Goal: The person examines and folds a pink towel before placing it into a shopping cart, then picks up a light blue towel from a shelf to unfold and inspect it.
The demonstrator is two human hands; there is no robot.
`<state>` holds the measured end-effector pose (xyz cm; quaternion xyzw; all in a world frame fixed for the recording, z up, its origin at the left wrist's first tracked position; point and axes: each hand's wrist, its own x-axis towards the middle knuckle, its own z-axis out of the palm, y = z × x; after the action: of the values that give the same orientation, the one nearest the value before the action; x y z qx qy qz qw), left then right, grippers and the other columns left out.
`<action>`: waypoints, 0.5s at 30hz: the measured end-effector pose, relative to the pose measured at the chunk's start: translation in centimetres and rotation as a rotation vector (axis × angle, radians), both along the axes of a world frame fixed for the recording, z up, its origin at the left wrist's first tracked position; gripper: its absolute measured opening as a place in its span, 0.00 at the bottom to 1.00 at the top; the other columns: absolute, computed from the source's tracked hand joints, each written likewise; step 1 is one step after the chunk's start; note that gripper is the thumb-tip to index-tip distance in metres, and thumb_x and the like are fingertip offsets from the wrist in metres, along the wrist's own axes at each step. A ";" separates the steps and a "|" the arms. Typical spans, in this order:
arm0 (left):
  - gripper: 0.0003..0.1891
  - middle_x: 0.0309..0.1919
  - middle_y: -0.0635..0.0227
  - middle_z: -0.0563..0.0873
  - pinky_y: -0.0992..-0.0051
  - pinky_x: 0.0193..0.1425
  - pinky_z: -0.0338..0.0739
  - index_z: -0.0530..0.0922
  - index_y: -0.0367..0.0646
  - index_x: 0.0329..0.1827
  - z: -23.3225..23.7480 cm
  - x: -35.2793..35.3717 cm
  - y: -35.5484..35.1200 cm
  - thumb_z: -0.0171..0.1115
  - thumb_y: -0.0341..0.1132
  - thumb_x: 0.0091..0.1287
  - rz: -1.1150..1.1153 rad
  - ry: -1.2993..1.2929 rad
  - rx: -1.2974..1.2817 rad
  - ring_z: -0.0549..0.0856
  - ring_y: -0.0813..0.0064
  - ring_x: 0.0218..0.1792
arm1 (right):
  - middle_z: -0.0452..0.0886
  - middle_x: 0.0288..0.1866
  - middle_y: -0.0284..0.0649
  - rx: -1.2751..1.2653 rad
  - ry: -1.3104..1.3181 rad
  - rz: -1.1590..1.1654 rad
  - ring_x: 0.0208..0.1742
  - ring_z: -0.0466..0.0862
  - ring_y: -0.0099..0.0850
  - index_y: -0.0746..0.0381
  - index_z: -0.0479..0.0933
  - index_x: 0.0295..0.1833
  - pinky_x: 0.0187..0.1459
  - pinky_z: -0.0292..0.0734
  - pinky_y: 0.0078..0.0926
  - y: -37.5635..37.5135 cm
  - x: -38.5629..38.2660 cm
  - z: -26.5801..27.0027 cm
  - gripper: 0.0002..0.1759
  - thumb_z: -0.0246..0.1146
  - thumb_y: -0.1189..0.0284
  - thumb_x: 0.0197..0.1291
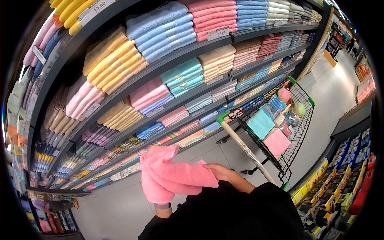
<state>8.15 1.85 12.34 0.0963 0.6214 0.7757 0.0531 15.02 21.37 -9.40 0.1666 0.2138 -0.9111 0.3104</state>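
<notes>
A fluffy pink towel (172, 176) is held up, bunched and partly folded, in front of my body. The fingers of my right hand (218, 171) are closed on its right edge. At the towel's lower left, my left wrist (163, 208) with a band on it rises into the cloth. The towel covers my left hand, so its fingers are hidden. To the right stands a shopping cart (248, 150) with a green-tipped handle. Inside it lie a folded turquoise towel (260, 125), a folded pink towel (277, 143) and several small packaged items.
Long dark shelves (172, 50) with stacks of folded towels in many colours run along the left, with price tags (218, 33). A rack (336, 192) of small packaged goods stands at lower right. Tiled floor (116, 210) lies between, and an aisle stretches away at upper right.
</notes>
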 end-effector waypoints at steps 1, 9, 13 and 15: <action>0.22 0.59 0.69 0.76 0.71 0.70 0.60 0.68 0.44 0.63 0.2 -0.1 0.1 0.39 0.49 0.78 -0.033 -0.114 0.184 0.72 0.72 0.62 | 0.78 0.58 0.46 -0.025 0.005 -0.012 0.58 0.79 0.35 0.68 0.71 0.60 0.61 0.71 0.35 0.1 0.0 -0.3 0.22 0.57 0.64 0.67; 0.26 0.62 0.69 0.75 0.69 0.70 0.61 0.69 0.46 0.64 -0.4 -1.9 -2.1 0.36 0.55 0.77 0.095 -0.366 0.456 0.71 0.68 0.64 | 0.77 0.59 0.47 -0.154 0.085 -0.577 0.60 0.77 0.39 0.67 0.69 0.62 0.64 0.69 0.41 5.4 -1.1 6.0 0.23 0.55 0.65 0.67; 0.26 0.61 0.69 0.76 0.70 0.69 0.63 0.70 0.45 0.63 -1.8 -2.6 -2.7 0.38 0.55 0.77 0.170 -0.384 0.484 0.73 0.71 0.62 | 0.76 0.61 0.45 0.051 0.125 -0.752 0.62 0.76 0.39 0.64 0.67 0.64 0.65 0.68 0.42 7.0 -1.3 5.9 0.25 0.56 0.62 0.68; 0.26 0.60 0.68 0.77 0.69 0.69 0.63 0.71 0.45 0.62 -2.7 -2.8 -2.8 0.38 0.55 0.77 0.164 -0.360 0.499 0.73 0.71 0.61 | 0.76 0.61 0.46 0.015 0.053 -0.730 0.63 0.75 0.40 0.65 0.68 0.63 0.66 0.67 0.44 6.9 -1.1 5.9 0.24 0.54 0.61 0.68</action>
<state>5.30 -0.99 9.67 -0.0826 0.3981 0.9106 0.0742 13.91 28.28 -3.53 0.2107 0.1551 -0.9643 -0.0420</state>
